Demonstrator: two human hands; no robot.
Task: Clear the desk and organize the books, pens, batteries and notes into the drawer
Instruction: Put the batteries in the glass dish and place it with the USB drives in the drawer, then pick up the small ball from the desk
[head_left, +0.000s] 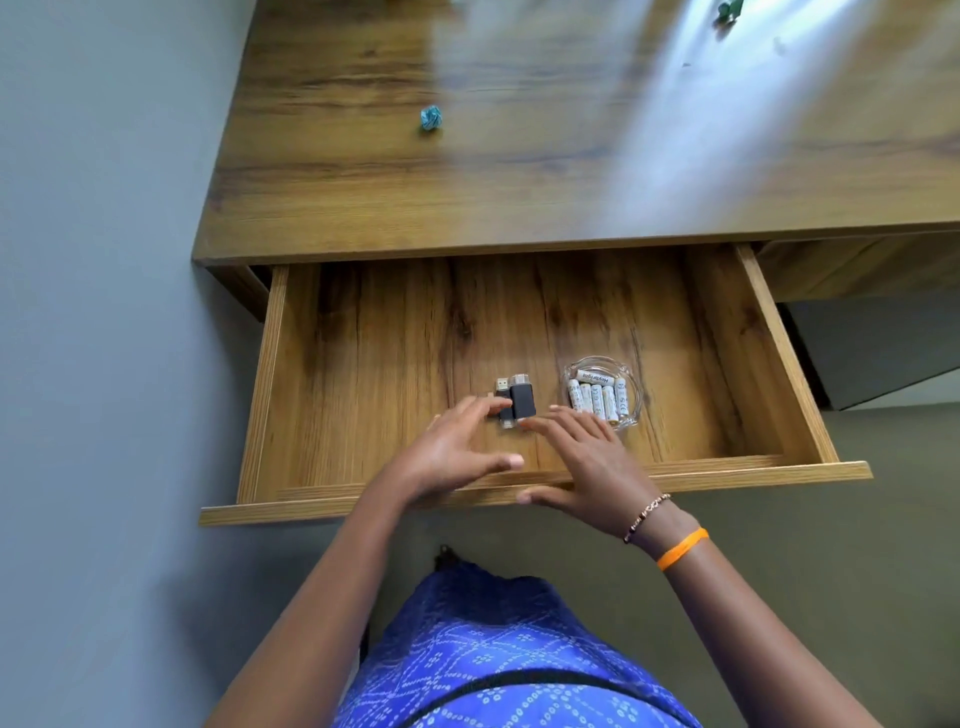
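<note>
Batteries (597, 397) sit in a glass dish (636, 410) inside the drawer (363, 338). Both hands, left (452, 449) and right (582, 457), spread-fingered, straighten USB sticks (516, 402). Crumpled paper (430, 118) remains on the bench (519, 171).

Glossy wood desk (467, 197), clear glass dish (635, 410)
</note>
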